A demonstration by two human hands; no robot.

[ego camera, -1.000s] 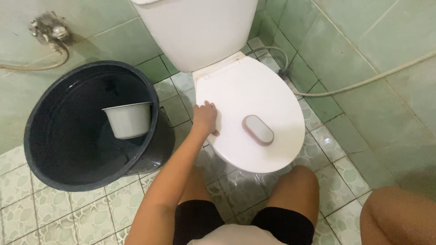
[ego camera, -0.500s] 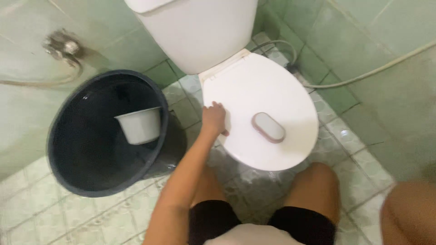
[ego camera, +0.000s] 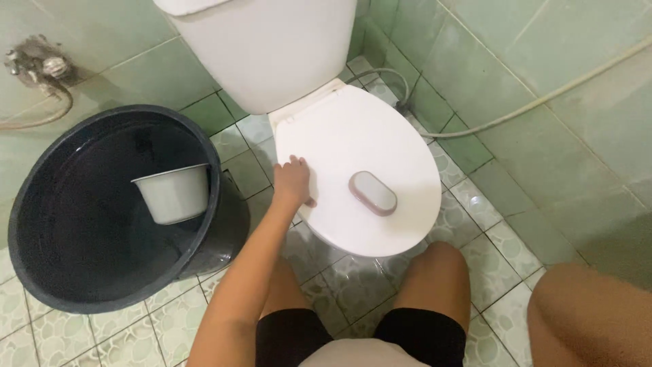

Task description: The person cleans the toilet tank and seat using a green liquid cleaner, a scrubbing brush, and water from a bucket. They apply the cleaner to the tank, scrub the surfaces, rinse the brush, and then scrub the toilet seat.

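My left hand (ego camera: 293, 180) lies on the left edge of the closed white toilet lid (ego camera: 353, 143), with the fingers curled over the rim and the thumb on top. A small oval grey-and-pink object (ego camera: 372, 193) rests on the lid, a little to the right of that hand. My forearm reaches up from the bottom of the view between my knees. My right hand is out of view; only a bare patch of skin (ego camera: 591, 319) shows at the bottom right corner.
A large dark bucket (ego camera: 41, 272) holding water and a floating grey dipper (ego camera: 173, 194) stands left of the toilet. The white cistern (ego camera: 272, 47) is behind the lid. A hose (ego camera: 543, 102) runs along the green tiled wall at right, and a tap (ego camera: 41, 68) is at upper left.
The view has shifted slightly. My left hand stays on the lid's left edge, and the oval object has not moved.
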